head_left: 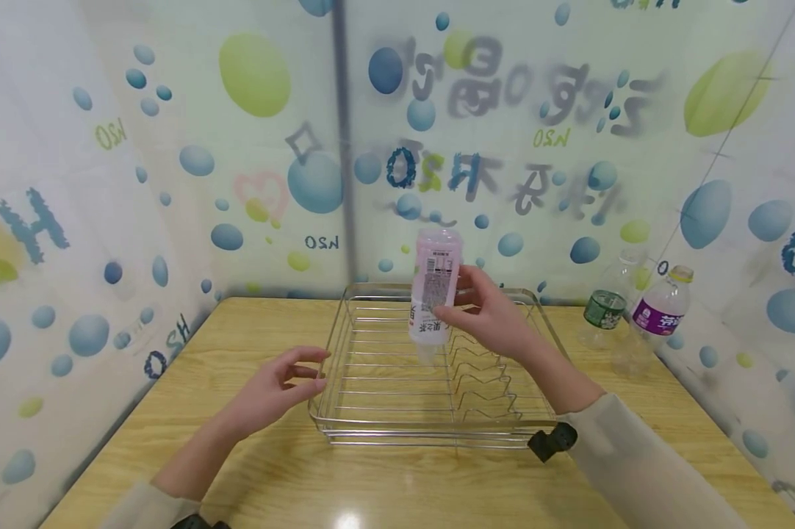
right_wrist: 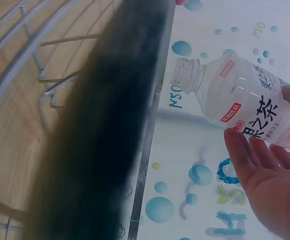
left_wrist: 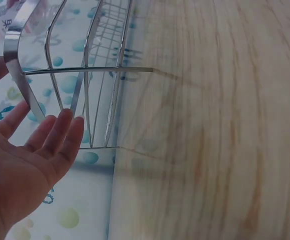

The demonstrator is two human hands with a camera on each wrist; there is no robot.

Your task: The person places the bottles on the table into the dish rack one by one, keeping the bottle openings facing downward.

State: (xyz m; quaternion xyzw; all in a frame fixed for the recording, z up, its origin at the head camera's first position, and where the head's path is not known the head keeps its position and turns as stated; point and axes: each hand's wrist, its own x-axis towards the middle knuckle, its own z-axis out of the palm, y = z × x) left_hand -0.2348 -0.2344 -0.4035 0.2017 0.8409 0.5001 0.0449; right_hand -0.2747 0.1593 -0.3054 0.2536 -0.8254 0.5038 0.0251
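Note:
My right hand [head_left: 493, 312] grips a clear plastic bottle [head_left: 435, 283] with a pink and white label. The bottle is upside down over the wire rack [head_left: 397, 378], its open, capless neck pointing down. In the right wrist view the neck of the bottle [right_wrist: 245, 95] shows plainly, with the thumb on one side and the fingers on the other. At the rack's left side is my left hand [head_left: 275, 389], fingers loosely bent and fingertips at the rim. The left wrist view shows the left hand [left_wrist: 35, 155] palm up beside the rack's wires [left_wrist: 85, 70], not wrapped round them.
To the right on the wooden table [head_left: 397, 485] stand two more capless-looking or capped bottles: one with a green label [head_left: 605, 308], one with a purple label [head_left: 658, 316] and a yellow top. A patterned curtain [head_left: 272, 147] encloses the back and sides. Wavy wire dividers [head_left: 486, 378] fill the rack's right part.

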